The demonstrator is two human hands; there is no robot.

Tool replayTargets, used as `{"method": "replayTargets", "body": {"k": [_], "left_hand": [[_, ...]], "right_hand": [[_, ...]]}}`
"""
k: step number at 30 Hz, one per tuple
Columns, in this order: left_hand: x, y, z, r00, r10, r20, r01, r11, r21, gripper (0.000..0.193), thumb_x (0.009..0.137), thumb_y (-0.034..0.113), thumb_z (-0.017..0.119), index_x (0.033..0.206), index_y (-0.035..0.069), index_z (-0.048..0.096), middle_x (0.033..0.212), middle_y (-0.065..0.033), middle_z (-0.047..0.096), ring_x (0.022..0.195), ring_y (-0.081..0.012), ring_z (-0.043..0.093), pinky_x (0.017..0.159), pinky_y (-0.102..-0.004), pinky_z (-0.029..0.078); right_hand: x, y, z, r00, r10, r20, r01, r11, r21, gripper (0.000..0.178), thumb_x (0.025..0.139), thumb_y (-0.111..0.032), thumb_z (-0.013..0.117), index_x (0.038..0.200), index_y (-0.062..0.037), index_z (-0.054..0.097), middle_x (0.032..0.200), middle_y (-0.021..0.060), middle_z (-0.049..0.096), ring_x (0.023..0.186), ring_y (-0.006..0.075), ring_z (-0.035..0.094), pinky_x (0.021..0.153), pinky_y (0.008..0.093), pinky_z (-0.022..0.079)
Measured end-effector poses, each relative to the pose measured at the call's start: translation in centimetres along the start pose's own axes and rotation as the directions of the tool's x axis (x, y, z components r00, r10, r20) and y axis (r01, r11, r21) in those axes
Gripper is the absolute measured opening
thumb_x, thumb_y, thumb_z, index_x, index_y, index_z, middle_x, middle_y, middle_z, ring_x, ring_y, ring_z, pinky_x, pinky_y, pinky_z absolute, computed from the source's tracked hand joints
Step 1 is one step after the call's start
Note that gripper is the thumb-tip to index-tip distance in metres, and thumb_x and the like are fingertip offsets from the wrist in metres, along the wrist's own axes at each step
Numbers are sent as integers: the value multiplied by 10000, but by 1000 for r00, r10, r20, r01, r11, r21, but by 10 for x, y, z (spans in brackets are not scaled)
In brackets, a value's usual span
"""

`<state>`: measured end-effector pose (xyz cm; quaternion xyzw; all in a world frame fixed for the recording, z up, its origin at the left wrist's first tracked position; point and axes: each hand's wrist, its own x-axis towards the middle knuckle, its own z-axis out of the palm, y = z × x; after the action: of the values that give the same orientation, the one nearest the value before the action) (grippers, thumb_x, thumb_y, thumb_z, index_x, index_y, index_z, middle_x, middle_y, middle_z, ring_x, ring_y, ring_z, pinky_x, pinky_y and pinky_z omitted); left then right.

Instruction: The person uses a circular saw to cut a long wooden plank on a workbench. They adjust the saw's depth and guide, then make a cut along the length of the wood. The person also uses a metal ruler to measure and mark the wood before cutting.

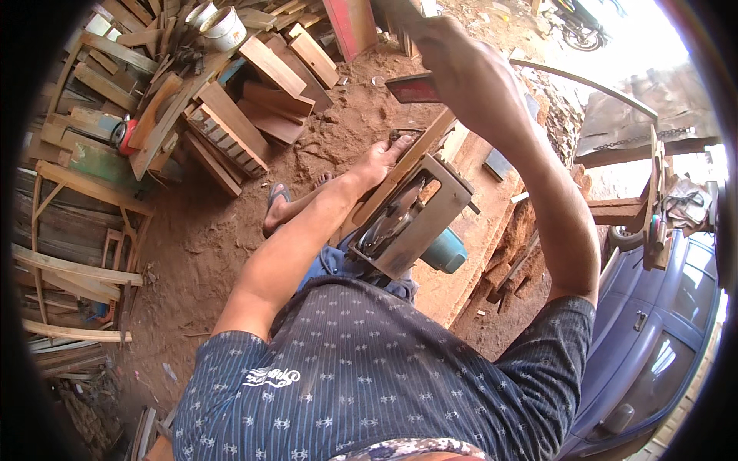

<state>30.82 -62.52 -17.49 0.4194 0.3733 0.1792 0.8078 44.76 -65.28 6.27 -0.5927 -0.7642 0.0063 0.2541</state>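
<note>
A circular saw (411,219) lies upturned in front of me, its metal base plate and round blade facing up and its teal motor housing (444,252) to the right. Along its left side runs a narrow wooden board (407,167). My left hand (384,160) is closed at the board's left edge, beside a small dark metal part. Raised beyond the saw, my right hand (473,73) grips a long dark flat piece (396,11), blurred and partly out of frame. Below that fist shows a red-faced piece (411,88); whether it belongs to the held thing I cannot tell.
The saw rests by a dusty wooden bench (446,296). Stacked wood offcuts (231,127) and a white bucket (223,29) fill the far left. Wooden frames (77,261) stand at left. A blue vehicle (646,330) is at right, a motorcycle (580,27) far right.
</note>
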Motion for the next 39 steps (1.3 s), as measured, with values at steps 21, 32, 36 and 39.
{"method": "replayTargets", "body": {"k": [21, 32, 36, 39], "left_hand": [[1, 4, 9, 986, 104, 127, -102, 995, -24, 436, 1022, 438, 565, 1241, 70, 643, 965, 7, 693, 831, -55, 629, 693, -231, 539], [-4, 4, 10, 982, 114, 152, -88, 982, -166, 448, 1032, 422, 553, 1245, 37, 633, 1007, -3, 697, 869, -67, 640, 745, -241, 545], [1, 5, 10, 988, 104, 114, -100, 994, -41, 441, 1028, 413, 564, 1234, 29, 634, 1009, -25, 705, 861, -77, 651, 736, -244, 550], [-5, 4, 8, 994, 83, 73, -78, 995, -68, 463, 1029, 432, 556, 1237, 26, 640, 1008, -21, 703, 876, -74, 638, 764, -243, 537]], "right_hand": [[34, 7, 70, 942, 34, 334, -7, 997, -81, 327, 786, 5, 723, 1052, 68, 543, 800, 218, 675, 783, 366, 709, 648, 441, 572], [41, 4, 83, 918, 43, 394, -9, 996, -88, 567, 679, -136, 886, 1073, 25, 512, 805, 175, 651, 805, 369, 680, 722, 440, 555], [40, 15, 88, 910, -27, 414, 82, 990, -116, 557, 712, -191, 886, 1052, 32, 506, 786, 172, 651, 789, 356, 679, 702, 440, 558], [41, -5, 74, 924, 60, 377, -39, 997, -63, 229, 830, 8, 675, 1024, 58, 565, 789, 193, 687, 808, 327, 718, 638, 444, 583]]}}
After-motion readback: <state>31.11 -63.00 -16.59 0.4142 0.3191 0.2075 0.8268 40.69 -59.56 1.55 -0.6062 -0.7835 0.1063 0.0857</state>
